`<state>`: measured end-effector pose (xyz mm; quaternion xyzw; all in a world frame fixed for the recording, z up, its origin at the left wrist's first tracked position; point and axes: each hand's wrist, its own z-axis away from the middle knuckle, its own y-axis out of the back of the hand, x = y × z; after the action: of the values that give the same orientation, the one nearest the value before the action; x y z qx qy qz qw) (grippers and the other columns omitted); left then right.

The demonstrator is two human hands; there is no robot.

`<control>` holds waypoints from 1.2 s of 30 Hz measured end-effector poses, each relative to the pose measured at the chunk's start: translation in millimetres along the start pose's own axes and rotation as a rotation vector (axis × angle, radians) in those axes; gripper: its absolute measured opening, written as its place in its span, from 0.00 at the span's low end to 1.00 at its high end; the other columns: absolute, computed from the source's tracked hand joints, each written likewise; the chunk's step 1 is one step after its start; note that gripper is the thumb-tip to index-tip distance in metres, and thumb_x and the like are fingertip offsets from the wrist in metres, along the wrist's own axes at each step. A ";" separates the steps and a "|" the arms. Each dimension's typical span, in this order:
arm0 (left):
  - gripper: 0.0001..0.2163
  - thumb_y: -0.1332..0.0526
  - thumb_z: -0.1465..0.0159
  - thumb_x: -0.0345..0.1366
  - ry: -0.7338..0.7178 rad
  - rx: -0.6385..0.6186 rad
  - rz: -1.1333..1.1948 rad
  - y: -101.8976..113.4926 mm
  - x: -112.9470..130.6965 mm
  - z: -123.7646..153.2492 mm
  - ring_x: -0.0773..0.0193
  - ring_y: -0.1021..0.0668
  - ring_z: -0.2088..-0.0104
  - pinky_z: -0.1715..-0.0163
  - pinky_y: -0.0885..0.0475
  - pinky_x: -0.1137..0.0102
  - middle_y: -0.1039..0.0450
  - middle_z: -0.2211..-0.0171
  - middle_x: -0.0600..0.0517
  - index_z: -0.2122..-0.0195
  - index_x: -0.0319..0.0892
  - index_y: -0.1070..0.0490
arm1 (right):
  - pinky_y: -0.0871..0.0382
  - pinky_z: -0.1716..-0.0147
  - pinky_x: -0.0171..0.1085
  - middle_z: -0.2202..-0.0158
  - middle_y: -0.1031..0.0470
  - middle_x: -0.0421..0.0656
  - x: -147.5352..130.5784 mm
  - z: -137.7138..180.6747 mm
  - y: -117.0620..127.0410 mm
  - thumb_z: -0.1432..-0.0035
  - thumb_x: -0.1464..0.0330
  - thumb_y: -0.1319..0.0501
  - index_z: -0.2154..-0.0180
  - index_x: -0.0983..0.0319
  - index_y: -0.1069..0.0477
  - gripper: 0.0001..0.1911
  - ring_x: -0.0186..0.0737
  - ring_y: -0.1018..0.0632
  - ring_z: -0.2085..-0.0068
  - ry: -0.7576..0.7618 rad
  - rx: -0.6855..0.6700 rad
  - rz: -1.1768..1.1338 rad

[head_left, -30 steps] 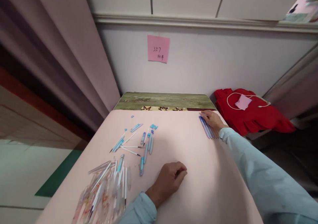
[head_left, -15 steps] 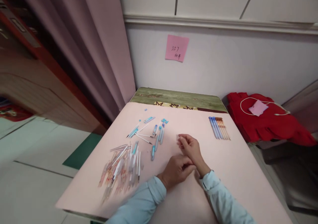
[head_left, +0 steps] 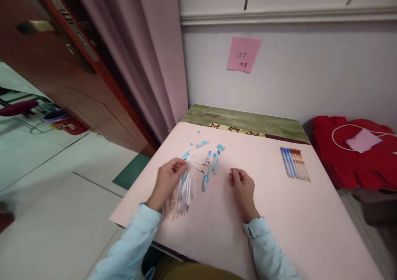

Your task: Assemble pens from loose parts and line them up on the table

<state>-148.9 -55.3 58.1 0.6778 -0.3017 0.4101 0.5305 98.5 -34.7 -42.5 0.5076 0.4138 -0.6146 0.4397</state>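
Note:
My left hand (head_left: 167, 181) is over the left-hand pile of pen parts, fingers bent together at the tips beside some white refills (head_left: 195, 161); whether anything is between them I cannot make out. Under and beside it lie clear and pinkish pen barrels (head_left: 176, 211), partly hidden by the hand. My right hand (head_left: 243, 187) rests above the table's middle, thumb and fingers pinched; what they hold, if anything, is too small to name. Between the hands lie blue pen barrels (head_left: 216, 164), a blue grip piece (head_left: 205, 182) and small light-blue caps (head_left: 221, 147).
Several assembled blue and brown pens (head_left: 293, 164) lie in a row at the right on the pink-covered table (head_left: 310, 230). Beyond its right edge are a red cloth (head_left: 325, 164) and a white cable. A pink note (head_left: 244, 54) sticks to the wall; a wooden door (head_left: 102, 114) stands left.
My left hand has moved away from my right hand, leftward to the pile of pen parts. My right hand stays pinched near the table's middle. The camera view has shifted to the left.

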 end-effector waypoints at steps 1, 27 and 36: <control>0.09 0.37 0.44 0.42 0.028 0.099 -0.096 13.7 -13.2 -13.3 0.64 0.26 0.72 0.71 0.33 0.71 0.25 0.74 0.53 0.69 0.41 0.25 | 0.27 0.68 0.36 0.70 0.21 0.44 0.9 1.4 0.2 0.44 0.55 0.37 0.62 0.63 0.23 0.18 0.39 0.22 0.69 0.032 -0.008 0.045; 0.05 0.37 0.46 0.31 -0.104 -0.186 -0.762 -95.2 -18.1 -158.9 0.57 0.23 0.61 0.63 0.33 0.69 0.21 0.63 0.47 0.70 0.43 0.22 | 0.31 0.73 0.34 0.72 0.23 0.42 -0.3 -2.2 -3.0 0.43 0.53 0.39 0.64 0.61 0.24 0.17 0.37 0.24 0.73 0.046 0.024 0.025; 0.06 0.37 0.44 0.32 -0.049 -0.190 -0.859 -111.0 -15.0 -164.9 0.48 0.23 0.55 0.57 0.32 0.62 0.22 0.60 0.38 0.68 0.40 0.21 | 0.30 0.73 0.34 0.72 0.23 0.41 -1.3 -5.1 -4.3 0.42 0.54 0.40 0.65 0.60 0.25 0.16 0.38 0.24 0.73 0.058 0.023 0.011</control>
<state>-101.3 131.9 9.3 0.6996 -0.0414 0.1065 0.7054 95.8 -28.5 -41.6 0.5326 0.4167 -0.6019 0.4249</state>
